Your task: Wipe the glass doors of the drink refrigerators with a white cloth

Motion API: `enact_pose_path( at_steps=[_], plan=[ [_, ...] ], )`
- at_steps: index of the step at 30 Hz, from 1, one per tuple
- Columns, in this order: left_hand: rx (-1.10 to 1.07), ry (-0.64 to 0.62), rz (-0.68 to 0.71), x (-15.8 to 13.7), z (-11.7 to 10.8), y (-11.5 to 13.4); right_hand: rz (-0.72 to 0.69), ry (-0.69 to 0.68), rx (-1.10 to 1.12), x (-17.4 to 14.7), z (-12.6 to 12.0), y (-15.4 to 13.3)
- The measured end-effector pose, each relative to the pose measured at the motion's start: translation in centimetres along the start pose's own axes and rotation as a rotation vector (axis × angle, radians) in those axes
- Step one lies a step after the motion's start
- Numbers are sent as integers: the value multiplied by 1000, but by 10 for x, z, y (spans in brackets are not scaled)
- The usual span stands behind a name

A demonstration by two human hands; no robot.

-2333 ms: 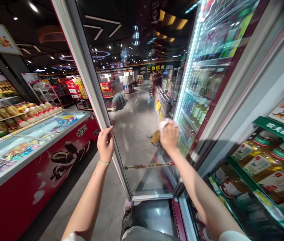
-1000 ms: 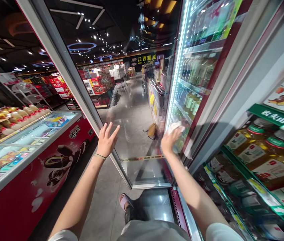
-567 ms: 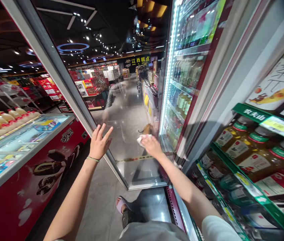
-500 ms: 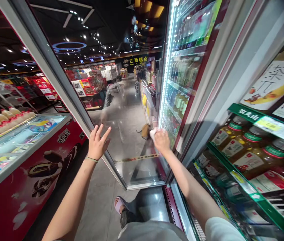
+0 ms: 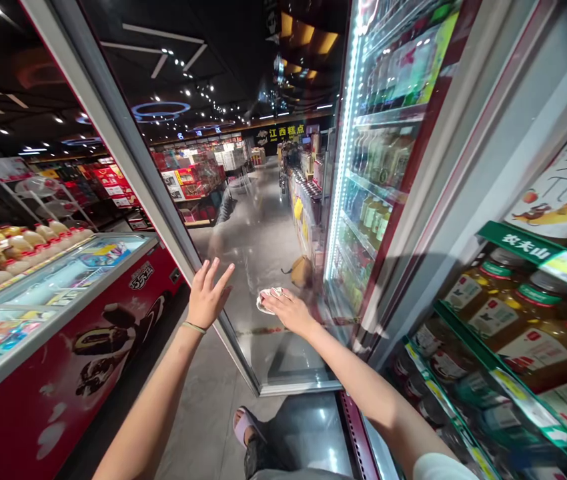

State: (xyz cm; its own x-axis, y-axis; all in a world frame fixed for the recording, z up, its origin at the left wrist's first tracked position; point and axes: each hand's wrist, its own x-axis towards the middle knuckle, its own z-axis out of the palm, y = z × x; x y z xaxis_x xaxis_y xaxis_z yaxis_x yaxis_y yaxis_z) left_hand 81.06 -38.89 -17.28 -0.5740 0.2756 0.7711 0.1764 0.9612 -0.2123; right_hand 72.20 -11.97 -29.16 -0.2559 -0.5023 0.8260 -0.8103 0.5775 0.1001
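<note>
A glass door with a metal frame stands swung open in front of me. My left hand is at the frame's left edge, fingers spread and nothing held, a thin band round its wrist. Against the lower part of the pane, my right hand presses a crumpled white cloth, which shows past its fingertips. Whether the cloth is fabric or paper I cannot tell. Shelves of bottles appear as a reflection in the pane's right side.
At right, green-edged shelves hold bottled drinks close to my right arm. A red chest freezer stands at left, with more bottles beyond it. My foot in a pink sandal is on the grey floor.
My right hand has slid the cloth leftward and a little down over the glass. My left hand stays by the frame. The whole view has shifted slightly.
</note>
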Motion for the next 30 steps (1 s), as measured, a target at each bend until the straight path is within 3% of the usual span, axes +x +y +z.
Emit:
enact_pose_path(
  at_steps=[2,4,6,9,11,14,16,19,22,26,30],
  plan=[
    [16,2,36,-2,-1,-4,-71,-33,-1,6,-13,11],
    [14,-4,51,-3,-2,-6,-18,-25,-49,10,-36,46],
    [-1,-10,41,-4,-1,-6,172,53,-127,12,-66,91],
    [-21,4,1,-5,3,2,590,320,-224,20,-107,148],
    [-26,22,-34,-5,7,11,754,490,-236,33,-120,161],
    [-2,22,-80,-5,9,25,789,600,-205,68,-110,139],
    [21,3,-88,-6,6,31,670,526,-183,99,-93,105],
    [-13,-11,-75,-8,-10,32,303,297,-163,145,-71,46],
    [-95,80,-129,-11,-36,26,33,194,-122,185,-58,-6],
    [-117,278,-225,-2,-69,5,-169,132,-88,221,-40,-55],
    [-161,423,-280,31,-93,-21,-274,103,-84,244,-28,-67]
  ],
)
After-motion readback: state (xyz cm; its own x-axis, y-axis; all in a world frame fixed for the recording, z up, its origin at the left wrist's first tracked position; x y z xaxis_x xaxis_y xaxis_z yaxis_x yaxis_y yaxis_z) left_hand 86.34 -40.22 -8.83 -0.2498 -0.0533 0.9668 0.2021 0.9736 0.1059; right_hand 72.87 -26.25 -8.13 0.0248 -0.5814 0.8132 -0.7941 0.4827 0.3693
